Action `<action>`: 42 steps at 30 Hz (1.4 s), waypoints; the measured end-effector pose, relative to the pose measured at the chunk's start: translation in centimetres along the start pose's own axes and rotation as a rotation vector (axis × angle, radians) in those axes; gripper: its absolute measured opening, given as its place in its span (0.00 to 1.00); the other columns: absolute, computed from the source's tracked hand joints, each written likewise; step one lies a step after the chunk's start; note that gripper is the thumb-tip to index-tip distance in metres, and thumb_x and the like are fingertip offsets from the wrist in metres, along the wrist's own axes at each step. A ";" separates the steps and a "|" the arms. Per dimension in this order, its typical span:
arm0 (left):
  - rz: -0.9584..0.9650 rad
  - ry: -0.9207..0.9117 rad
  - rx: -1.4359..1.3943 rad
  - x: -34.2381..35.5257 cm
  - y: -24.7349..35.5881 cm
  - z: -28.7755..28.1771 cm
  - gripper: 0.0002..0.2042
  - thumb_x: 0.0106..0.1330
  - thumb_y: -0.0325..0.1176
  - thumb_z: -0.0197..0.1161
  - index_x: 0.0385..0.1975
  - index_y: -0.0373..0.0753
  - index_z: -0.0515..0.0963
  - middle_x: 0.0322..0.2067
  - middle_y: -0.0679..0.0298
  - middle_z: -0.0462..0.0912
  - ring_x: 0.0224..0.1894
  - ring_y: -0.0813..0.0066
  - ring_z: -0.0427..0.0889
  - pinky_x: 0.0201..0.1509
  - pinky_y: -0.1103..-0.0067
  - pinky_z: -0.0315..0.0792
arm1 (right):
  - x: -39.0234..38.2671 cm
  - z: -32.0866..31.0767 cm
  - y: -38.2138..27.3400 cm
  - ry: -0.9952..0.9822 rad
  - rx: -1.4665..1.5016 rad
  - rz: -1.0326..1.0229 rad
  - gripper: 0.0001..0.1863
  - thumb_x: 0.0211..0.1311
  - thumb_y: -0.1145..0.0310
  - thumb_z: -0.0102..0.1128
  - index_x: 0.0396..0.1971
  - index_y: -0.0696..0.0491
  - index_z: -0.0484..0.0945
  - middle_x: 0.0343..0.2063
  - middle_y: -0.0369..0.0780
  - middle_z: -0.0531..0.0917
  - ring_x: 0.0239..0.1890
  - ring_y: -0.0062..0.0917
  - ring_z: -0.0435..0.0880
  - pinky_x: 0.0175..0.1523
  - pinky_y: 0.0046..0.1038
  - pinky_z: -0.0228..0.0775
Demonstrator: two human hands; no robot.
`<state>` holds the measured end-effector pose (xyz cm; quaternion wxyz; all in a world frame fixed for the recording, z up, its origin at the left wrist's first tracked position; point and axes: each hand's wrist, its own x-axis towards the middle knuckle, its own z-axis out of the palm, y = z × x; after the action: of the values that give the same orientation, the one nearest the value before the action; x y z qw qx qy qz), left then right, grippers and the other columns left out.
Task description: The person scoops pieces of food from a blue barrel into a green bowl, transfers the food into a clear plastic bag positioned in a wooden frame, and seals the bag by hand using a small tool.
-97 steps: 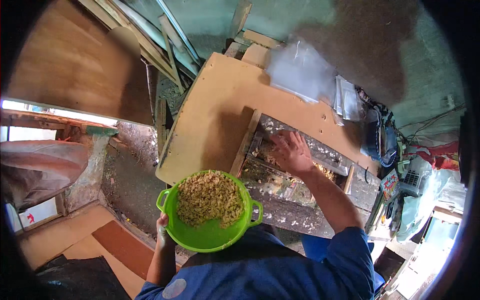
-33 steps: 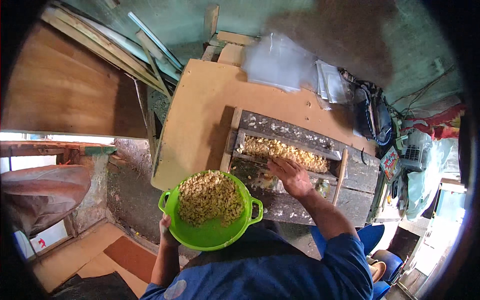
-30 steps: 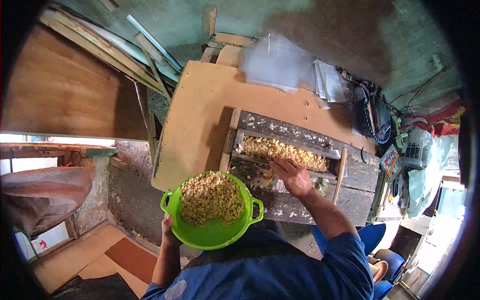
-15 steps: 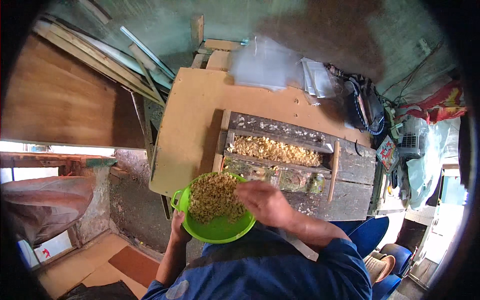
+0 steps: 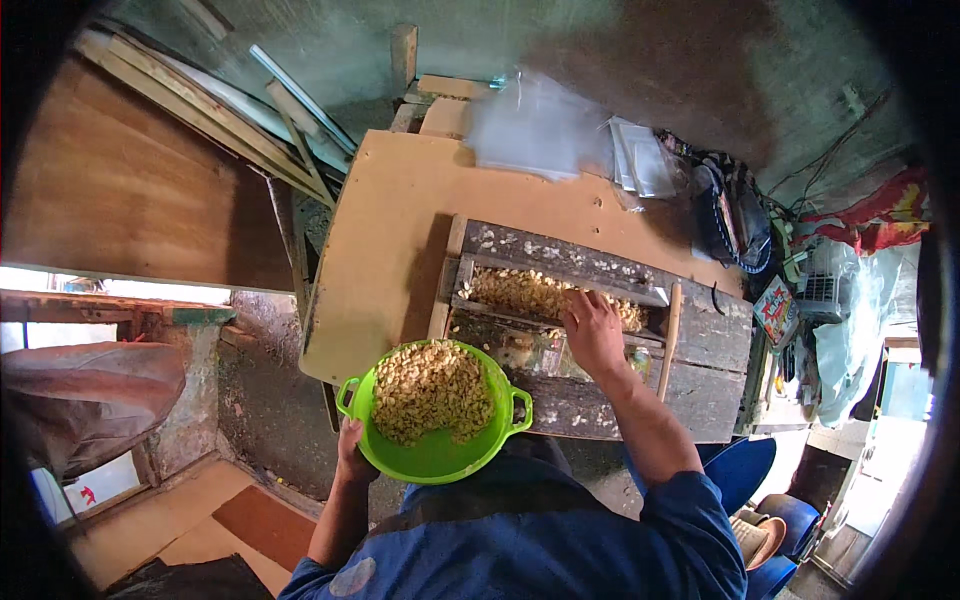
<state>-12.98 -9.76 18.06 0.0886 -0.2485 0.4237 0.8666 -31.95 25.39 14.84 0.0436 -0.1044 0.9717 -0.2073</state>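
My left hand (image 5: 353,455) is closed on the left rim of a bright green two-handled plastic bowl (image 5: 430,465), just below its left handle. Small pale tan pieces (image 5: 430,390), perhaps shelled nuts, are heaped in the bowl, with bare green bottom showing at its near side. My right hand (image 5: 597,340) reaches over a long wooden trough (image 5: 455,285). Its fingers are slightly apart, and the tips touch similar pale pieces (image 5: 515,290) lying along the trough. A wooden stick (image 5: 669,340) lies across the trough's right end.
The trough's dark plank top (image 5: 700,395) rests on a tan table (image 5: 365,250). Clear plastic sheets (image 5: 525,125) and a dark bag (image 5: 730,215) lie at the table's back. Boards (image 5: 190,120) lean at left. Blue tubs (image 5: 740,475) stand on the floor at lower right.
My right hand has moved from the bowl's right side forward and right to the trough, uncovering the bowl's right handle. My left hand keeps holding the bowl in nearly the same place.
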 end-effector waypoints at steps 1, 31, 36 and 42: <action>0.017 -0.010 0.042 0.0 0.0 -0.1 0.27 0.69 0.47 0.54 0.61 0.34 0.65 0.54 0.58 0.76 0.53 0.66 0.79 0.55 0.67 0.75 | 0.0 -0.1 -0.3 0.026 0.015 -0.010 0.16 0.61 0.65 0.61 0.49 0.49 0.77 0.41 0.43 0.80 0.47 0.40 0.79 0.51 0.41 0.69; 0.033 -0.009 -0.113 -0.7 0.4 -0.5 0.36 0.63 0.49 0.59 0.68 0.39 0.57 0.61 0.55 0.70 0.62 0.59 0.72 0.63 0.60 0.70 | 5.4 2.2 -2.8 0.002 0.082 -0.161 0.21 0.55 0.59 0.65 0.46 0.53 0.77 0.40 0.45 0.79 0.44 0.43 0.81 0.49 0.43 0.75; -0.001 0.004 -0.122 -1.1 0.5 -0.7 0.37 0.62 0.48 0.60 0.69 0.39 0.56 0.62 0.55 0.69 0.62 0.59 0.72 0.63 0.60 0.71 | 5.3 2.4 -3.3 0.102 -0.008 -0.265 0.19 0.57 0.60 0.63 0.46 0.53 0.76 0.40 0.46 0.79 0.42 0.44 0.81 0.47 0.42 0.75; 0.035 0.019 -0.123 -0.9 -0.1 -1.4 0.37 0.62 0.49 0.62 0.68 0.38 0.57 0.61 0.55 0.69 0.61 0.58 0.73 0.61 0.60 0.73 | 5.5 2.9 -3.0 0.139 0.042 -0.248 0.14 0.59 0.65 0.61 0.44 0.52 0.74 0.34 0.46 0.78 0.35 0.46 0.81 0.39 0.44 0.76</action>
<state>-11.62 -10.76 17.72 0.0540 -0.2545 0.3745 0.8900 -36.35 20.39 13.16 -0.0476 -0.2080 0.9476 -0.2379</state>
